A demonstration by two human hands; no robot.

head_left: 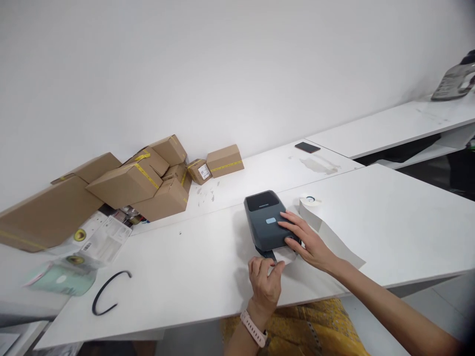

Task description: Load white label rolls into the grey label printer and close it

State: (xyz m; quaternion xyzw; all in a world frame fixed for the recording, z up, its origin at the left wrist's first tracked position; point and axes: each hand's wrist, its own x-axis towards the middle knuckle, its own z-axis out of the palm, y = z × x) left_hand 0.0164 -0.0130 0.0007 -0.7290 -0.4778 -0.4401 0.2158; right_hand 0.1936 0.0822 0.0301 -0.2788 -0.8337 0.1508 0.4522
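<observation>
A dark grey label printer [262, 225] with a black panel and a light blue patch on top sits near the table's front edge. White label paper [284, 255] sticks out of its front end. My left hand [264, 278], a pink band on the wrist, is closed at that end, thumb and fingers pinching the paper's edge. My right hand [310, 243] lies on the printer's right side, fingers spread and outstretched over the lid. Beside the printer on the right, a small paper roll [310, 200] trails a long white strip [336, 241] across the table.
Several cardboard boxes [124, 183] with yellow tape are piled against the wall at left. Plastic packages [63, 277] and a black headband-like hoop [97, 299] lie at the left edge. A phone [307, 147] lies at the back; a clear jug [454, 81] stands far right.
</observation>
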